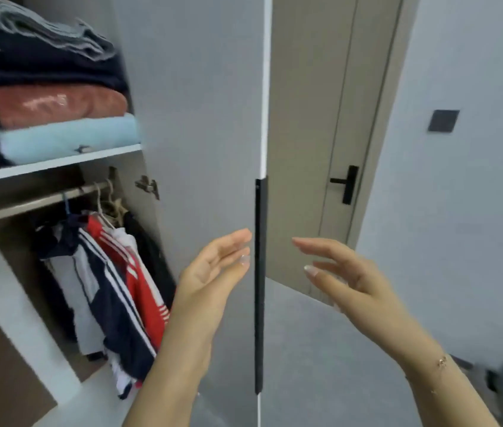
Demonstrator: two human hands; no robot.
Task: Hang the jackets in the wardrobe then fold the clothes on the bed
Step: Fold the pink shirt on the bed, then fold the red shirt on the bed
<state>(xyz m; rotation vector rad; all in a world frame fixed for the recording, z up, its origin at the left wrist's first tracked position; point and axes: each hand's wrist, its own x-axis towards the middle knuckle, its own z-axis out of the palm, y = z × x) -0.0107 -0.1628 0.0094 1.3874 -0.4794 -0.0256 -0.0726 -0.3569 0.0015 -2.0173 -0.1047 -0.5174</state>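
While both hands hang apart, empty, left hand (213, 266) and right hand (336, 272) flank the wardrobe door (207, 118) handle (260, 285). Jackets (114, 272) hang on the rail (37, 201): soft, light; grip at shoulders.

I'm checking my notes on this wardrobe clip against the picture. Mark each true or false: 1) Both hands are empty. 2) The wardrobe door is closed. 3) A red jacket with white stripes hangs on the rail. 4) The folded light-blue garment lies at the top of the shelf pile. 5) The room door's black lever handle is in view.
1) True: the left hand and the right hand are open, either side of the long black wardrobe door handle.
2) False: the grey wardrobe door stands open, showing the inside.
3) True: the red jacket with white stripes hangs on the metal rail.
4) False: the folded light-blue garment lies at the bottom.
5) True: the black lever handle shows.
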